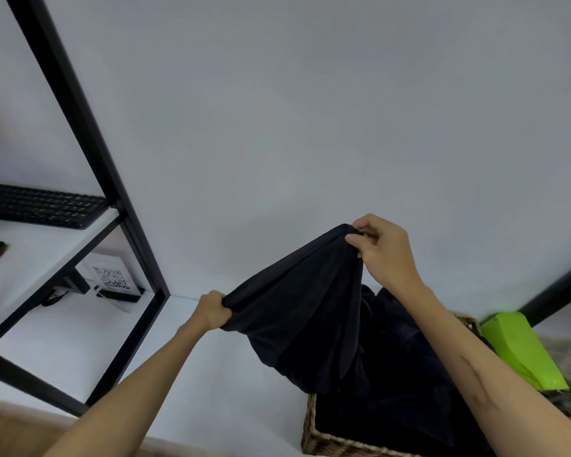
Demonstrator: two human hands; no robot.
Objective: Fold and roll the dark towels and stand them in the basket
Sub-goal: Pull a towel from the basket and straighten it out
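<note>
A dark navy towel [304,308] hangs in the air above a woven basket [314,438] at the bottom right. My left hand [213,310] grips the towel's lower left edge in a fist. My right hand [381,249] pinches its upper corner, higher and to the right. The cloth sags between the two hands. More dark towels [409,390] lie heaped in the basket, partly hidden by my right forearm.
The basket stands on a white table [195,374] against a plain wall. A black metal shelf frame [89,153] on the left carries a keyboard [40,204] and a QR-code card [111,277]. A bright green bag [521,351] lies right of the basket.
</note>
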